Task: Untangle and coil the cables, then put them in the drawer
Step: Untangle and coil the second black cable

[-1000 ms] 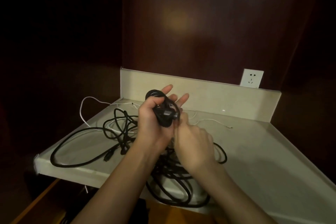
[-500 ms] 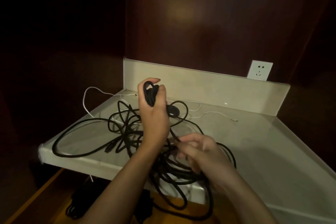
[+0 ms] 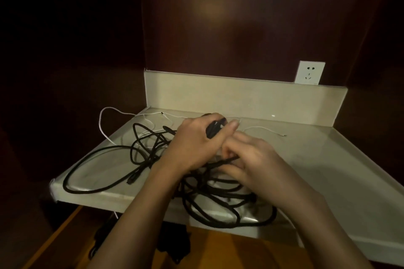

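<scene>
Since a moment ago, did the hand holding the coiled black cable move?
Yes. The left hand with the black cable coil came down toward the counter, away from the backsplash's top edge, and closer to the right hand.

The left hand [image 3: 192, 146] grips a black cable [image 3: 91, 190] bundle above the pale counter [image 3: 328, 170]; the right hand [image 3: 253, 159] pinches a strand beside it.

White wall socket [image 3: 309, 72], beige countertop [image 3: 328, 159]
</scene>
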The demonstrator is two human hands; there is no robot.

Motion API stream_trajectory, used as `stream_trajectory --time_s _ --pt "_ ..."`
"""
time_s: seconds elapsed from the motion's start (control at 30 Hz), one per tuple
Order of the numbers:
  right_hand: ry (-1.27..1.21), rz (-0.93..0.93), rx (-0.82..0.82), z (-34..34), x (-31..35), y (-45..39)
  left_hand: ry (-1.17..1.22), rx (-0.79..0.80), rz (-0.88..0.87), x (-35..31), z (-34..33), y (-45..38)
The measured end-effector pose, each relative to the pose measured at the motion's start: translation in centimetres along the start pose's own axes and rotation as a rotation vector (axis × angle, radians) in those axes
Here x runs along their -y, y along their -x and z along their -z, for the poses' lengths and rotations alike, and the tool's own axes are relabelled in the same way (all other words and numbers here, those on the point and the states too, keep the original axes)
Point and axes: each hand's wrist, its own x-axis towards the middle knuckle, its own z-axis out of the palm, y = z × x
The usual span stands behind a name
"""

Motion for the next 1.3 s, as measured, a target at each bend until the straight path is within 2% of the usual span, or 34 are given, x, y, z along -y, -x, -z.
stream_trajectory --time_s 0.17,0.3,0.37,0.5,0.6,0.77,0.83,0.93,0.97,1.03,1.1,1.17,1.3 --pt "-0.009 -0.068 -0.092 2.0 0.5 0.1 0.254 0.353 0.028 -1.2 1.0 0.5" --pt "-0.532 -0.228 -0.069 4.2 0.2 0.5 0.298 0.613 0.067 -1.6 0.2 0.9" --pt "-0.690 -0.271 -0.099 4.8 0.7 0.1 0.281 0.629 0.069 -2.1 -0.4 1.2" --pt "-0.905 -0.436 -0.248 4.1 1.4 -0.8 0.286 0.475 0.007 -2.3 -0.4 0.9" --pt "-1.031 -0.461 -0.235 4.5 1.7 -0.7 0.434 0.446 0.069 -2.5 -0.3 0.9" --pt "-0.820 -0.485 -0.036 6.5 1.7 -0.4 0.631 0.502 0.117 -2.7 0.9 0.9" --pt "-0.649 -0.511 -0.118 6.2 1.5 -0.5 0.711 0.471 0.180 -3.2 1.0 1.0" --pt "-0.285 -0.407 -0.288 5.9 1.6 -1.2 0.864 0.460 0.271 -3.7 1.2 0.8" --pt "-0.303 -0.357 -0.293 6.3 1.6 -1.6 0.921 0.483 0.287 -3.8 1.4 0.7" --pt "-0.502 -0.289 -0.213 7.4 1.5 -2.3 1.021 0.512 0.321 -4.4 1.8 0.6" --pt "-0.577 -0.277 -0.164 8.4 1.1 -3.2 1.128 0.476 0.359 -4.9 2.0 0.5" --pt "-0.536 -0.299 -0.261 7.9 0.9 -4.1 1.242 0.379 0.375 -5.4 2.0 0.2" --pt "-0.174 -0.309 -0.719 2.5 0.8 -4.2 1.471 0.218 0.417 -7.3 1.8 -0.1"
